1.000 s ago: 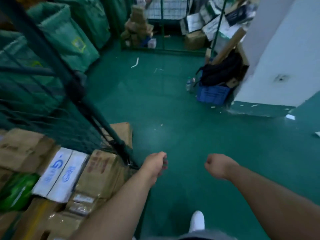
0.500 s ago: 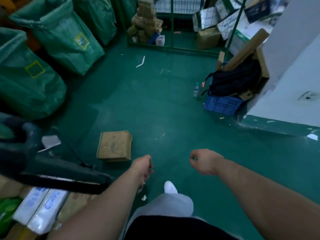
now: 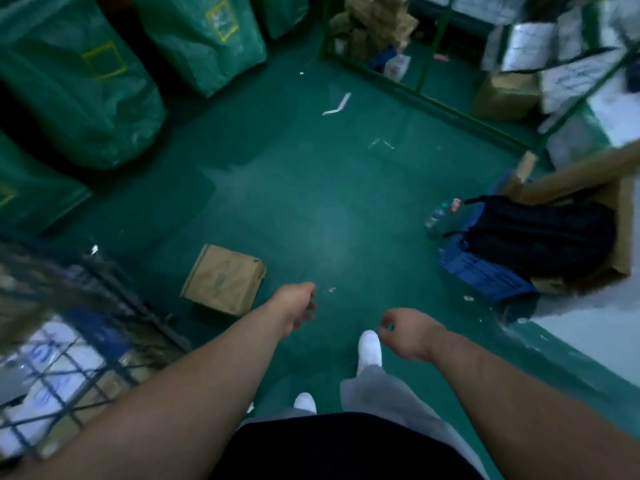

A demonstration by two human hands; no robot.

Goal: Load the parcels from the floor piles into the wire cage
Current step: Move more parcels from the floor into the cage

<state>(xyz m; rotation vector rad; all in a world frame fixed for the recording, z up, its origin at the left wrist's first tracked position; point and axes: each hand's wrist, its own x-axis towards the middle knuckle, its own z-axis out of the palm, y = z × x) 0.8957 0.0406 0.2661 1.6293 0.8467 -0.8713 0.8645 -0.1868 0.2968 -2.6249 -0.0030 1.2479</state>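
Note:
A brown cardboard parcel (image 3: 225, 278) lies alone on the green floor, just left of centre. My left hand (image 3: 296, 306) hangs a little to its right, fingers loosely curled, holding nothing. Further right, my right hand (image 3: 403, 330) is also loosely curled and empty, above my white shoe. The wire cage (image 3: 104, 306) fills the lower left, blurred, with white and brown parcels (image 3: 52, 368) inside it. A pile of brown parcels (image 3: 374, 26) stands at the far back.
Large green sacks (image 3: 86, 91) line the left and back left. A green frame (image 3: 426, 98) bounds the back right, with boxes (image 3: 505, 95) behind it. A black backpack (image 3: 540, 233) on a blue crate (image 3: 485, 275) sits right, beside a white wall (image 3: 595, 323).
The view has swung away from the cage and forward over the floor. Both arms stay out in front, empty, and the lone brown parcel now lies just left of my left hand.

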